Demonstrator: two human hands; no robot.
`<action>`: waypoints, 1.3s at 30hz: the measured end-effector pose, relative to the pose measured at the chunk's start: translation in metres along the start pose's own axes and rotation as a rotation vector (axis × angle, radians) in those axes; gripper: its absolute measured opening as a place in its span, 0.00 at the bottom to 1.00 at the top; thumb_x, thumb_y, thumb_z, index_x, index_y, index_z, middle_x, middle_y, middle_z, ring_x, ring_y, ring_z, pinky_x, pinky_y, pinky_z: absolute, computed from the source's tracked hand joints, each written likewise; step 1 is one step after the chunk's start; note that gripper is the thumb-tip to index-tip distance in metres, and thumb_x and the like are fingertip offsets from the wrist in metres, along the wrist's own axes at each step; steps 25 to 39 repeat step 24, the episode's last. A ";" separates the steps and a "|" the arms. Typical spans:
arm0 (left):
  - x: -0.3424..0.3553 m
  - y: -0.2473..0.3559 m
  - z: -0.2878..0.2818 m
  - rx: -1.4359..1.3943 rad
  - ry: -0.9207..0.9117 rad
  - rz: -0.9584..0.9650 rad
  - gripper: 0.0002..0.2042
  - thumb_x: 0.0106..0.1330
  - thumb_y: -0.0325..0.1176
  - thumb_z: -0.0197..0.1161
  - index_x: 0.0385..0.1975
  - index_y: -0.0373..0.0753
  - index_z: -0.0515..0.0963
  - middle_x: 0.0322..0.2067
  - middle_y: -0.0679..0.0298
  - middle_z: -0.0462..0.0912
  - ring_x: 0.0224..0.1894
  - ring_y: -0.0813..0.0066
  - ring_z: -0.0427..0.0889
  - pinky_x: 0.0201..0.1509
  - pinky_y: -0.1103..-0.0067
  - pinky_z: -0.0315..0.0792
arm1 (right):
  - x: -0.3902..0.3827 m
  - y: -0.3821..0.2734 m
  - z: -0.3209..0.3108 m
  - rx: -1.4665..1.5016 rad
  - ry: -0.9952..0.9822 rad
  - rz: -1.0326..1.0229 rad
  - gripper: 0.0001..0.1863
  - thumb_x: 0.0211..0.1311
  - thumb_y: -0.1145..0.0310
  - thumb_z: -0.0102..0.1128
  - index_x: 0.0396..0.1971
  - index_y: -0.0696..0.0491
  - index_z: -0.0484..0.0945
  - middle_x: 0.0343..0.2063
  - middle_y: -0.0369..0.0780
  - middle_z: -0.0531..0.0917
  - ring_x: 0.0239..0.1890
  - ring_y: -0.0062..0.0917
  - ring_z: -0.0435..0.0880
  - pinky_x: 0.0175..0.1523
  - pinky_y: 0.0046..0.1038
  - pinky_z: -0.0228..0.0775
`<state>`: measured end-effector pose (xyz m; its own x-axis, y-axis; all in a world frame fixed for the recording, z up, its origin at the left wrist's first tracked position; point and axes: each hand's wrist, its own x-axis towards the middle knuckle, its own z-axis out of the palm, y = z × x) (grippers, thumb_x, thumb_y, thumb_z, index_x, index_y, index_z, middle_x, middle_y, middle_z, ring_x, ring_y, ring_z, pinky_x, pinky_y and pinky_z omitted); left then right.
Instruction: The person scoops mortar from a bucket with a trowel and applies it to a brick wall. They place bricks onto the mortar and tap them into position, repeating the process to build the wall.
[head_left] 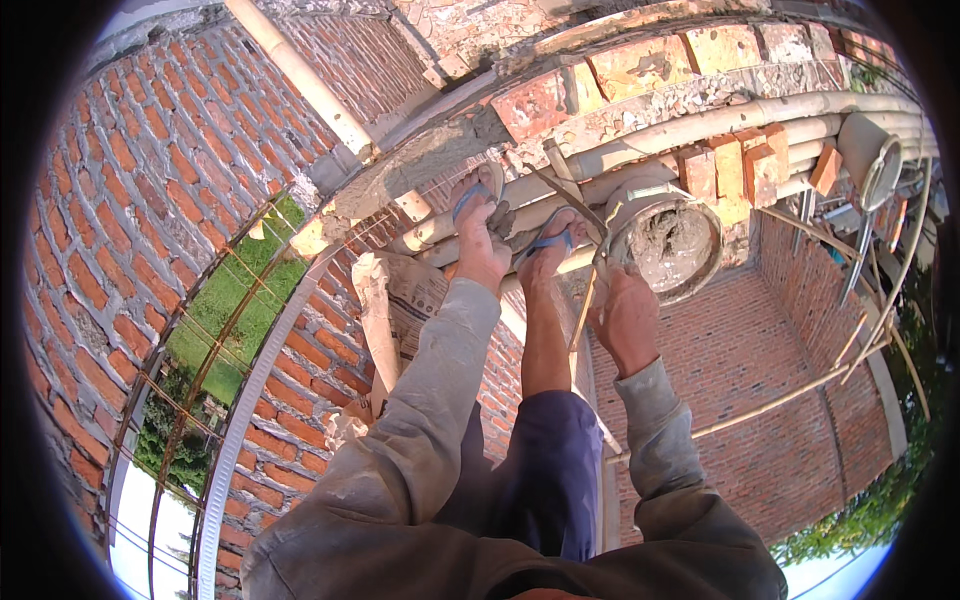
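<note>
My right hand (626, 318) is closed round the handle end of a trowel (568, 192), whose thin blade, seen nearly edge-on, slants up and left. Just right of it sits a bucket (712, 262) with grey mortar (668, 240) inside. My left hand (484, 250) is in front of my left foot, fingers curled at a grey lump (506, 222) that looks like mortar; its fingertips are partly hidden. Both my feet, in blue-strapped sandals (548, 241), rest on bamboo poles (520, 190).
Loose bricks (728, 172) stand on the poles beyond the bucket, with a second bucket (868, 160) at far right. A brick course (640, 70) runs along the wall top. A torn paper sack (412, 300) lies left of my legs. Rebar (200, 375) crosses an opening at left.
</note>
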<state>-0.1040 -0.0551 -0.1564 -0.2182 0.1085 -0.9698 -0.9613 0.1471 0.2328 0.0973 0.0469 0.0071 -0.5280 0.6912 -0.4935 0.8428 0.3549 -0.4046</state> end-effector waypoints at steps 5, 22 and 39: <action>-0.029 -0.043 0.053 0.410 -0.217 -0.074 0.20 0.67 0.33 0.66 0.59 0.39 0.77 0.48 0.62 0.83 0.51 0.65 0.81 0.55 0.61 0.75 | -0.114 0.054 -0.071 0.267 0.015 0.317 0.17 0.62 0.74 0.63 0.52 0.58 0.82 0.31 0.48 0.83 0.33 0.50 0.85 0.38 0.46 0.76; -0.029 -0.107 0.121 1.504 -0.511 0.350 0.28 0.62 0.37 0.68 0.63 0.32 0.81 0.47 0.48 0.87 0.47 0.59 0.85 0.54 0.67 0.76 | -0.112 0.260 0.122 0.447 0.163 0.470 0.15 0.57 0.65 0.75 0.28 0.59 0.78 0.25 0.53 0.81 0.34 0.47 0.84 0.43 0.50 0.72; -0.034 -0.108 0.128 1.500 -0.543 0.390 0.32 0.62 0.38 0.69 0.68 0.33 0.77 0.50 0.49 0.87 0.50 0.58 0.85 0.58 0.69 0.75 | -0.105 0.246 0.134 0.503 0.118 0.542 0.14 0.62 0.62 0.72 0.30 0.58 0.80 0.26 0.55 0.83 0.33 0.47 0.84 0.43 0.49 0.73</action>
